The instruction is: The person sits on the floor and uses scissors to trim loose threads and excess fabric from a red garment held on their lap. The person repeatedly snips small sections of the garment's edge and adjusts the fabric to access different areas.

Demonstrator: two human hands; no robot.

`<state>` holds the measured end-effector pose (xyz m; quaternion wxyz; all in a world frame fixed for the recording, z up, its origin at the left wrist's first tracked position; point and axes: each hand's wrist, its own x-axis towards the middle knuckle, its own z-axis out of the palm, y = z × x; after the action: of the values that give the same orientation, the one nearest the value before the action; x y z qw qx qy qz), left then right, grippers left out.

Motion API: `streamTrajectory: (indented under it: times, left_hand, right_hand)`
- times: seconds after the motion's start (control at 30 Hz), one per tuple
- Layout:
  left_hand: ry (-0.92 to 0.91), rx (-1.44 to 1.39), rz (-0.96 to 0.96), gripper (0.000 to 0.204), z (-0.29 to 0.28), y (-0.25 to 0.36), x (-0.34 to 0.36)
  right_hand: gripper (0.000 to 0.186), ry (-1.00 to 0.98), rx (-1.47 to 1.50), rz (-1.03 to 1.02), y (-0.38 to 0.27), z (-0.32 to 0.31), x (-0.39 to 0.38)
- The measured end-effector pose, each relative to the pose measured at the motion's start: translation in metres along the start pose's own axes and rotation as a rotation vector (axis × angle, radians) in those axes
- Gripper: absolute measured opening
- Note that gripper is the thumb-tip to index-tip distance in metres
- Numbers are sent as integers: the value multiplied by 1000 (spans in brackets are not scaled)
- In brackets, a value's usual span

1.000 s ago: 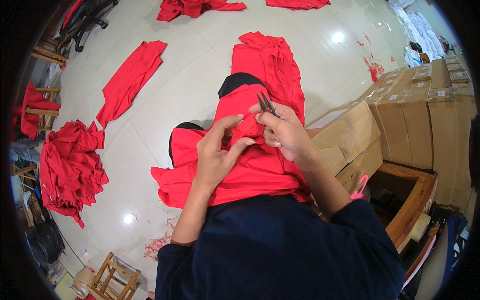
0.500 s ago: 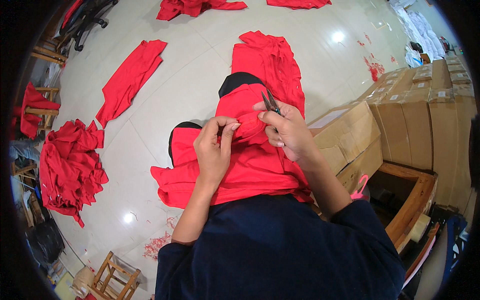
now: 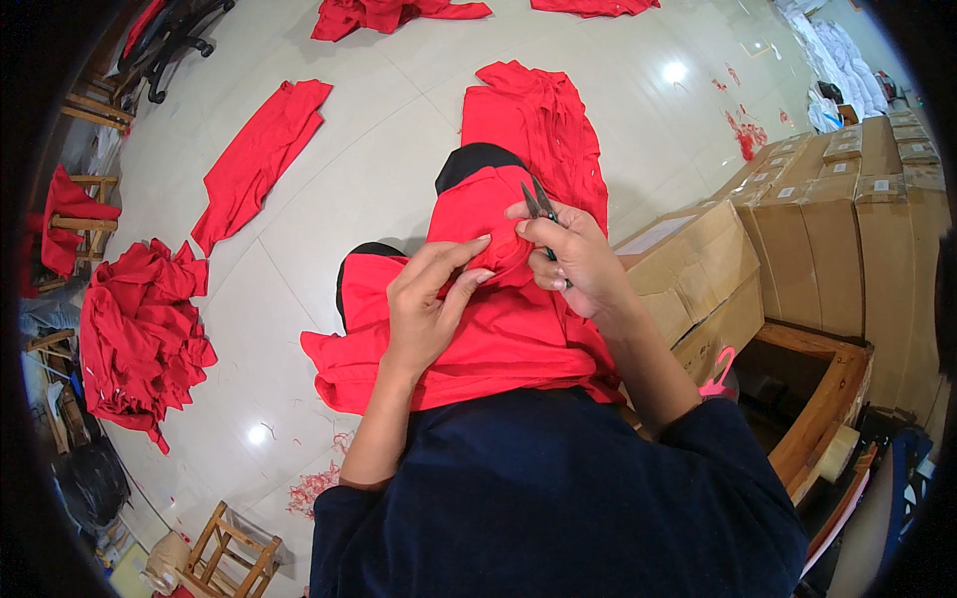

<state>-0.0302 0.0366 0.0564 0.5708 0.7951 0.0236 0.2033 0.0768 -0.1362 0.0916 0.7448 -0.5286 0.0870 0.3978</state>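
A red garment point(image 3: 518, 339) lies spread over my lap. My left hand point(image 3: 424, 304) grips a raised fold of it, thumb and fingertips set wider apart on either side of the cloth. My right hand point(image 3: 578, 261) holds small scissors point(image 3: 540, 201) in its palm, the dark blades pointing up and away, slightly parted. Thumb and index finger of that hand also pinch the edge of the same fold. Most of the scissors' handle is hidden by my fingers.
More red garments lie on the tiled floor: a folded one point(image 3: 538, 120) ahead, a long one point(image 3: 261, 159) at left, a heap point(image 3: 145, 334) beyond it. Cardboard boxes point(image 3: 817, 239) stand at right beside a wooden frame point(image 3: 822, 399). A wooden stool point(image 3: 229, 553) is at lower left.
My left hand has shifted slightly forward and right, its fingers stretching from a tight pinch to a wider hold on the fold. My right hand and the scissors have barely moved.
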Motion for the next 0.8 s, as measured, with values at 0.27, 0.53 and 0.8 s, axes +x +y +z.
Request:
streamTrajectory:
  times: [0.27,0.53,0.8]
  left_hand:
    - [68,116,48,13,0,-5,1]
    - [17,126,65,6,-6,-3,2]
    - [-161,-27,-201,16,-10,1,5]
  right_hand:
    - [17,-7,-20,-11,4,0,1]
    - [17,6,-44,-36,6,1,1]
    - [17,49,-203,-171,7,5,-2]
